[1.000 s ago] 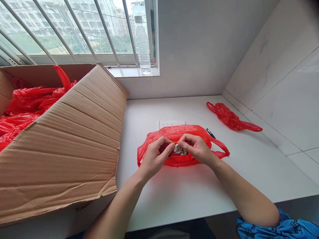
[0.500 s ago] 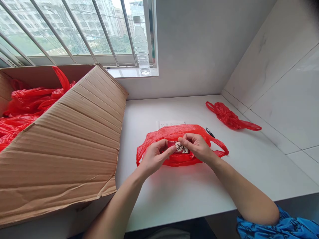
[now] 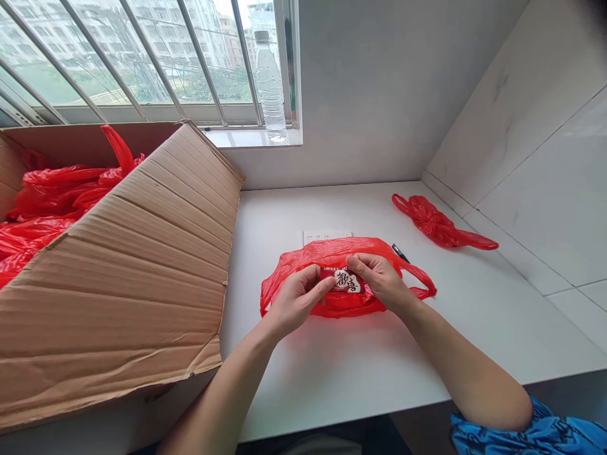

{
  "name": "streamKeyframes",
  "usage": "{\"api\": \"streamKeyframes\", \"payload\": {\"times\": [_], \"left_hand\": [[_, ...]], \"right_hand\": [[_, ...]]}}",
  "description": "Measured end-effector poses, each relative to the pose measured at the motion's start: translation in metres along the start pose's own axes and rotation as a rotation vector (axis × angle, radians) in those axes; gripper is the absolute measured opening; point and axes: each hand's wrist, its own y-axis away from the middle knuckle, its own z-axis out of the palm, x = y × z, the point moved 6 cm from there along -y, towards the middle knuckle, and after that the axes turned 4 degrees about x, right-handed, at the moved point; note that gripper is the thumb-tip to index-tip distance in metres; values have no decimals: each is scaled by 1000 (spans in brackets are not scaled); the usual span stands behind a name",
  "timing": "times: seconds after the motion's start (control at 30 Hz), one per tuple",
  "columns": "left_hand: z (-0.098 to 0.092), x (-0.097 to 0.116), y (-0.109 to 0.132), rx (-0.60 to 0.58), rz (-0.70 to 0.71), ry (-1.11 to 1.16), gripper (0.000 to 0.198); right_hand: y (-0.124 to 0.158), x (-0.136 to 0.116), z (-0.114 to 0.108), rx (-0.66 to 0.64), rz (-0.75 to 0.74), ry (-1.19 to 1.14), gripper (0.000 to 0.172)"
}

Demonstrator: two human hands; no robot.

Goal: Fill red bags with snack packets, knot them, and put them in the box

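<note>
A small dark red box (image 3: 348, 282) with "SWEET" lettering and a white patch of black characters is tilted toward me at the mouth of a red plastic bag (image 3: 332, 308). My left hand (image 3: 298, 292) grips its left end between thumb and fingers. At the upper right edge my right hand (image 3: 379, 278) pinches it, thumb against the curled fingers. The bag lies spread on the white table (image 3: 351, 366), its handle loop out to the right. Part of the box is hidden behind my fingers, and I cannot make out what else the bag holds.
A large cardboard box (image 3: 142, 278) full of red plastic bags (image 3: 71, 189) stands at left. Behind the open bag lie white paper (image 3: 327, 236) and a black pen (image 3: 399, 252). A crumpled red bag (image 3: 436, 221) rests at back right; a water bottle (image 3: 271, 95) stands on the sill.
My right thumb and fingers have shifted slightly right along the box's upper edge, uncovering more of its face. The left hand keeps nearly the same grip.
</note>
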Motion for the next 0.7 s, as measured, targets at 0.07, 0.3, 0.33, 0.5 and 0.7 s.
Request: {"api": "streamKeyframes", "payload": {"times": [0.07,0.3,0.33,0.5,0.7], "left_hand": [[0,0,0,7,2,-13,40],[0,-1,1,39,35,-88,42],[0,-1,1,32,42,-90,41],[1,1,1,18,52,-91,37],[2,4,1,-1,54,-53,34]], "right_hand": [[0,-2,-1,0,-14,18,49],[2,4,3,-83,52,70,38],[2,4,2,-75,51,68,38],[1,7,0,-30,74,78,40],[1,7,0,-44,88,49,39]]}}
